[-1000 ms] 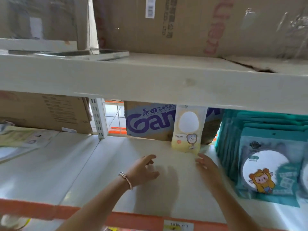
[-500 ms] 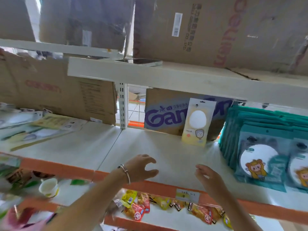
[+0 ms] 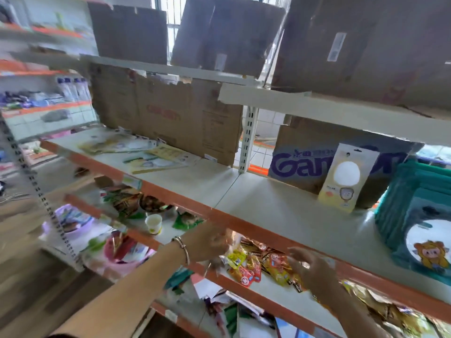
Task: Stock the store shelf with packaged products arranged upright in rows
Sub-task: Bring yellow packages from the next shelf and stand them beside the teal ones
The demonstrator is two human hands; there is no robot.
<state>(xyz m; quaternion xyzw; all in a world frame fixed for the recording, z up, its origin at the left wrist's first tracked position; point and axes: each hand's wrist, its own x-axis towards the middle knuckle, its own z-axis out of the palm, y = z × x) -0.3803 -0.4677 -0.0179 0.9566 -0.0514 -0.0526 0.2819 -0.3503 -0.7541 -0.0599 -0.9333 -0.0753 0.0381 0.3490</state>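
The yellow packet (image 3: pixel 346 178) stands upright on the shelf (image 3: pixel 280 211) against a printed carton (image 3: pixel 300 167), probably light, thin and floppy, best pinched at its side edges, while the left hand (image 3: pixel 207 242) and right hand (image 3: pixel 310 269) hover lower, each grip loose and empty.

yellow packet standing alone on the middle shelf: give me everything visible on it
The yellow packet is a flat, pale yellow retail pack, apparently card or film. It has a white top with a hang slot, a large white round patch mid-face and a small printed figure below; the text is too small to read. It stands on its bottom edge on the shelf, tilted back against the purple-lettered cardboard box behind it. It is apart from the teal packets to its right. Nothing else touches it.
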